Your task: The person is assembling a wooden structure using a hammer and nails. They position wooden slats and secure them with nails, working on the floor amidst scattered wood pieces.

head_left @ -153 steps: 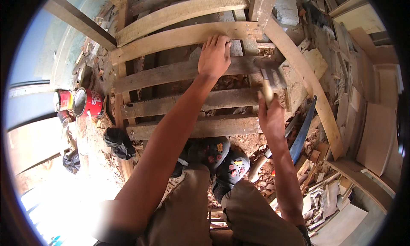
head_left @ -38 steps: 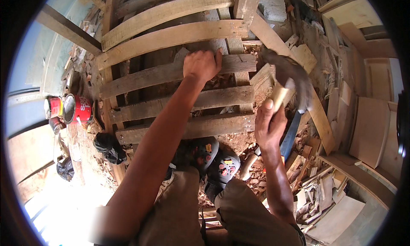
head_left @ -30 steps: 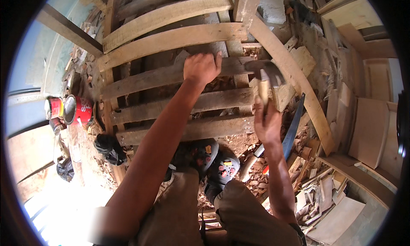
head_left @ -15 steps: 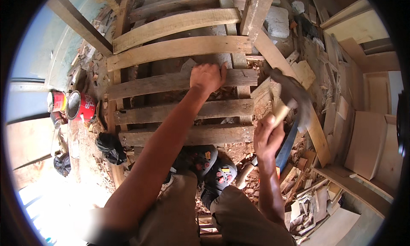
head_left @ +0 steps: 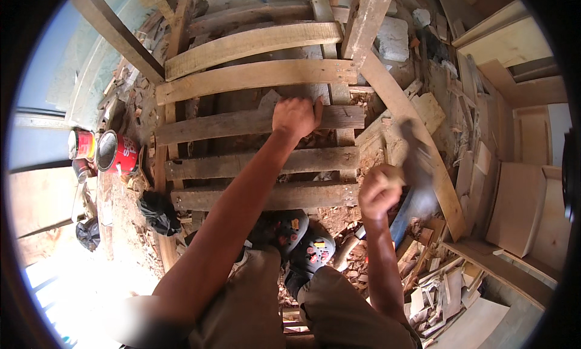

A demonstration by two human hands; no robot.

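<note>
Two hands on this one. The left hand point(head_left: 296, 116) is planted flat on the third slat point(head_left: 242, 122) of a rough wooden pallet point(head_left: 254, 76), fingers curled a bit over its far edge, thumb sticking out to the right. So that grip is pressed down on the wood, not wrapped around anything.

The right hand point(head_left: 378, 191) is a closed fist around a hammer point(head_left: 411, 161), over the right end of the pallet. The hammer is motion-blurred, so I can only make out a pale wooden handle coming out of the fist and a dark smear above it, up and to the right of the knuckles, where the head is. Can't tell whether it's touching anything.

The pallet has five slats running side to side, with gaps showing dirt and rubble underneath. A long plank point(head_left: 411, 131) leans diagonally across its right side, and a thick post point(head_left: 366, 16) pokes in from the top.

Both shoes point(head_left: 296, 243) sit just below the nearest slat, dark with coloured bits on them. Off to the left are two red cans point(head_left: 115, 152), side by side, and a black rag point(head_left: 158, 211) lies near the pallet's lower left corner. Bottom right is a heap of wood scraps point(head_left: 436, 288) on the floor.
</note>
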